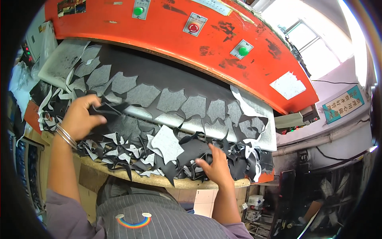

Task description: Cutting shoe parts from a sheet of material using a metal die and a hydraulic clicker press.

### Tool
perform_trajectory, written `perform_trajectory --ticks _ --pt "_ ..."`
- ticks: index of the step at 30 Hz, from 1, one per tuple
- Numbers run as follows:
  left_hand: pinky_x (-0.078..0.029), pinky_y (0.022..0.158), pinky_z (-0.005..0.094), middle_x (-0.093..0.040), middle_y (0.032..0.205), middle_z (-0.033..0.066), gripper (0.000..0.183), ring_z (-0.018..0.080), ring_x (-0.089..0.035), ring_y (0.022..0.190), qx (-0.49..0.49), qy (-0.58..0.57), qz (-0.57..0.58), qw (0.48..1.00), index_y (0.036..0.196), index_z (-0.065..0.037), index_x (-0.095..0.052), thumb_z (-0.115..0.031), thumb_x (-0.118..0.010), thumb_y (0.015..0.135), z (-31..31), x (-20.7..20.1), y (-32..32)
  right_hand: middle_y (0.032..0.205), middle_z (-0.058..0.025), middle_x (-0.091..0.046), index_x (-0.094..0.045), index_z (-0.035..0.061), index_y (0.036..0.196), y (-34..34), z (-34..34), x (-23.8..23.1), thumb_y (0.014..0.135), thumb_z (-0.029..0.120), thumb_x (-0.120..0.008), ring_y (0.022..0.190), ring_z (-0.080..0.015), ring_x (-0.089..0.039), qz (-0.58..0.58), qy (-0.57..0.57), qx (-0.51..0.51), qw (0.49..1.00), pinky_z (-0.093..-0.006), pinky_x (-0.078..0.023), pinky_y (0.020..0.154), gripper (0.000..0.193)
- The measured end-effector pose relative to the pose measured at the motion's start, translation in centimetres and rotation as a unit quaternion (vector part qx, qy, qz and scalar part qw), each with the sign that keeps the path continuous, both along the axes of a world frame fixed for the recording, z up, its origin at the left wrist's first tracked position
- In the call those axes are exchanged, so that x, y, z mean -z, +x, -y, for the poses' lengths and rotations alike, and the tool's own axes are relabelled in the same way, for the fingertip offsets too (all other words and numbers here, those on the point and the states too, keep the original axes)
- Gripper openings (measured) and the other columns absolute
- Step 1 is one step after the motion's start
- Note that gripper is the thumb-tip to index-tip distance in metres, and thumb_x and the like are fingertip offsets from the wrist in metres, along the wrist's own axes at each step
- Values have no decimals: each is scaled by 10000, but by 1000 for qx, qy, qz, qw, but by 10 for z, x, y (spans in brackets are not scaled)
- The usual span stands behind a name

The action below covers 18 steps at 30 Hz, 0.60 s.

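Dark cut pieces [112,112] of sheet material lie between the thumb and fingers of my left hand [84,115], raised over the left part of the work surface. My right hand [217,165] is low over the scrap pile, thumb and fingers apart, its fingertips at the dark offcuts [195,149]; nothing shows gripped in it. Between the hands, a pale, many-sided cut piece [167,143] rests on the scraps. Beyond them spreads a black sheet [159,67] with a curved row of grey cut shapes [172,100] along its near side.
A red machine front [159,24] with two green buttons [138,11] and a red stop button [193,27] spans the far side. Below it is a white cutting board [59,65]. Trimmings [119,147] crowd the wooden front edge [159,180]. Plastic bags [22,79] hang at left.
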<state>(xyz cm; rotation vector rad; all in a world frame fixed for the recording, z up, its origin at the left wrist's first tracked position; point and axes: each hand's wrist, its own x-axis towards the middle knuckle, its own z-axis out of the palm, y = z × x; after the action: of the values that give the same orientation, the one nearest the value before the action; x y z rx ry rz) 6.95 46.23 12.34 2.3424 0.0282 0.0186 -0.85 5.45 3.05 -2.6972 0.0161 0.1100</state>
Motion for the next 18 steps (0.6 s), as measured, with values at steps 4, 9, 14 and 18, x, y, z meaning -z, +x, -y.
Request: perform_trajectory --ticks 4,9,14,18 --pt "-452 890 319 -607 1080 105 532 182 -576 979 225 -204 -127 944 1105 -32 -568 -151 -821 652 68 22 9 1312 -244 -443 -457 20 1327 -11 5 0 703 508 -751 1226 -393 -413 9 -44 -27 999 -493 -345 995 845" --pt "-421 961 374 -557 1242 206 716 328 -545 1131 232 -14 -264 936 1233 12 -516 -230 -830 637 120 101 38 1339 -222 -389 -383 119 1398 -14 -32 16 733 543 -697 1241 -378 -349 -75 -104 92 987 -618 -282 932 849" --pt "-443 936 388 -508 1152 225 673 396 -562 1030 261 139 -126 947 1155 4 -549 -271 -849 618 129 139 51 1098 -192 -591 -419 83 1359 -1 -19 25 705 408 -766 1017 -321 -560 -51 -48 83 994 -429 -431 877 808" --pt "-457 918 406 -506 1136 232 654 405 -558 1038 252 130 -201 937 1145 -2 -544 -270 -845 629 136 126 60 1006 -77 -609 -424 52 1334 -4 31 20 735 104 -770 870 -142 -594 -32 439 165 883 -293 -487 774 693"
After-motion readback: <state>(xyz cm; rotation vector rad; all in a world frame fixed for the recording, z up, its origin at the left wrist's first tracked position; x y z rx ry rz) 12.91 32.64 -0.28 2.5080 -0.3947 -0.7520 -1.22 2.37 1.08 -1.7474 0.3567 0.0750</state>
